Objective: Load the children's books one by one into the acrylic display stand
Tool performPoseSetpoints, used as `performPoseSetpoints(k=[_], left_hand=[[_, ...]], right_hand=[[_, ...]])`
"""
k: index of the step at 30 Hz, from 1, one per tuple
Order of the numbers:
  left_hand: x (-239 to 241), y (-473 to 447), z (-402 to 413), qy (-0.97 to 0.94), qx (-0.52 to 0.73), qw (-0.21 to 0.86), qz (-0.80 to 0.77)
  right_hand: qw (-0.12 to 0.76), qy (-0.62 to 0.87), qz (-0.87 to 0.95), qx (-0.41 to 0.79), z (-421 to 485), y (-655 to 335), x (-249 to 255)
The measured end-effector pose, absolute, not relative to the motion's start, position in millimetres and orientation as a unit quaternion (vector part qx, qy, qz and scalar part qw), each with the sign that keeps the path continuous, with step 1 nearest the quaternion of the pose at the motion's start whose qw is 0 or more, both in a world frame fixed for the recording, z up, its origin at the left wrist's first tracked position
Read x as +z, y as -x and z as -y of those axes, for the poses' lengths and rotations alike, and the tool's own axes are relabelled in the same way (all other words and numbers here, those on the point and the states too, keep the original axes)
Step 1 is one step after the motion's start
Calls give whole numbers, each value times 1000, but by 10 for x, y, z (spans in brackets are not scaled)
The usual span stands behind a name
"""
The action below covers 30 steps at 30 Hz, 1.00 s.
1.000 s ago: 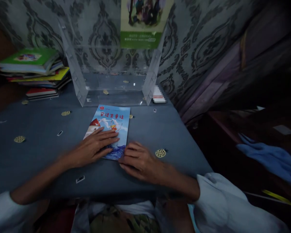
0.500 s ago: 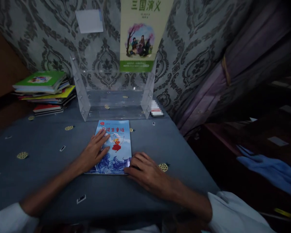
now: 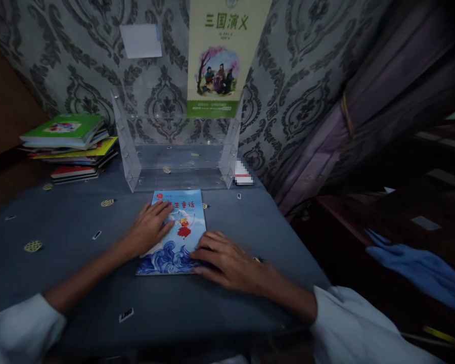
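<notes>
A blue children's book lies face up on the table, with a red-dressed figure over waves on its cover. My left hand rests flat across the book's left side, fingers spread, hiding part of the title. At the lower right of the book, my right hand lies over the edge with loosely bent fingers touching the cover and the thumb apart. Just behind the book stands a clear acrylic stand. A cream and green book is upright at the top right of the stand.
A stack of books sits at the back left of the table. A white card shows above the stand's left side. Purple curtain hangs at the right, beyond the table edge. A blue cloth-like item lies farther right.
My left hand has slid up slightly over the title. My right hand has shifted up and left, its fingers farther onto the cover. The view has tilted a little.
</notes>
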<state>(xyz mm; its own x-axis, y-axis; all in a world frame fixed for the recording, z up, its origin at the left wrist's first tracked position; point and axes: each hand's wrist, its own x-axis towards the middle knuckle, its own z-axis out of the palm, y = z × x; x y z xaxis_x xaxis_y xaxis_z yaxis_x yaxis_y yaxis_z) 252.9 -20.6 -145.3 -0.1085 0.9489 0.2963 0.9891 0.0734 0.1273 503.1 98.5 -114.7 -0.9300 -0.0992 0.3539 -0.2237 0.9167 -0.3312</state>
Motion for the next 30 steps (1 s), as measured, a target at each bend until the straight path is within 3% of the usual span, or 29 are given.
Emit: performPoseSetpoints(k=[11, 17, 30], left_hand=[[-1521, -2388, -83, 639, -172, 62, 747], [-1574, -2377, -71, 629, -186, 55, 753], [-1678, -2345, -91, 631, -197, 85, 745]], right_hand=[[122, 61, 972, 192, -1329, -4193, -1333], [147, 179, 951, 206, -1652, -4131, -1471], [132, 219, 952, 168, -1670, -4174, -1474]])
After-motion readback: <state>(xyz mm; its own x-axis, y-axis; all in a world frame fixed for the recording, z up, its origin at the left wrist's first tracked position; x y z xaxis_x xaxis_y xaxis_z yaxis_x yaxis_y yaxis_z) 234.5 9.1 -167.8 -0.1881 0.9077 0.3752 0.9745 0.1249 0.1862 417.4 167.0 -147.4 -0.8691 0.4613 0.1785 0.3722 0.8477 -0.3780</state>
